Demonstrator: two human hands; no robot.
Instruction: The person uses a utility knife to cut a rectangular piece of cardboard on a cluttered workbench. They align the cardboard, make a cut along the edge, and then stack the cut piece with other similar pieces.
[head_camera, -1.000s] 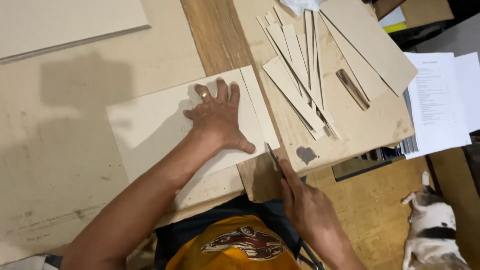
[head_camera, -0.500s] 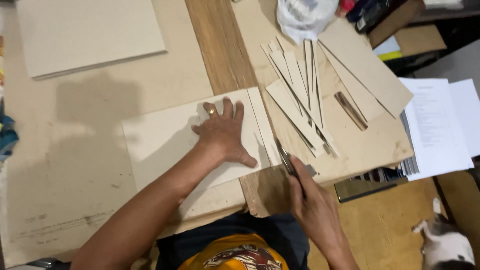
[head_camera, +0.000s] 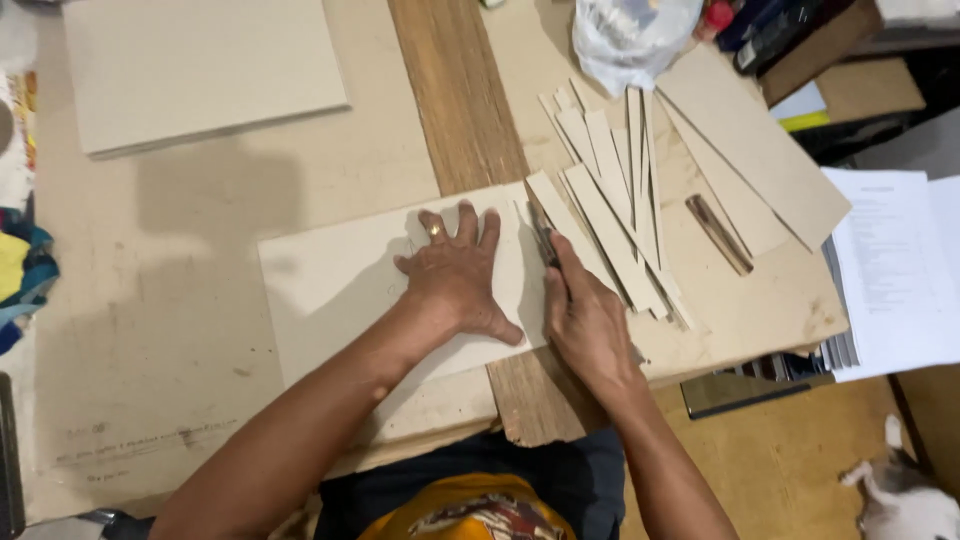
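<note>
A beige cardboard sheet (head_camera: 330, 290) lies flat on the worktable, its right edge over a wooden plank (head_camera: 450, 110). My left hand (head_camera: 455, 275) presses flat on the sheet with fingers spread, a ring on one finger. My right hand (head_camera: 585, 320) grips a utility knife (head_camera: 543, 232), whose blade touches the sheet's right edge near the top corner. Just right of the blade lies a pile of several narrow cardboard strips (head_camera: 615, 190).
A stack of larger cardboard (head_camera: 200, 70) sits at the back left. A clear plastic bag (head_camera: 630, 40), angled cardboard offcuts (head_camera: 760, 150), a small dark tool (head_camera: 718, 233) and printed paper sheets (head_camera: 890, 270) lie at the right. A white animal (head_camera: 905, 505) is on the floor, lower right.
My right hand has moved the knife away from me, from the sheet's near end up along its right edge to the far corner. The left hand stays pressed on the sheet.
</note>
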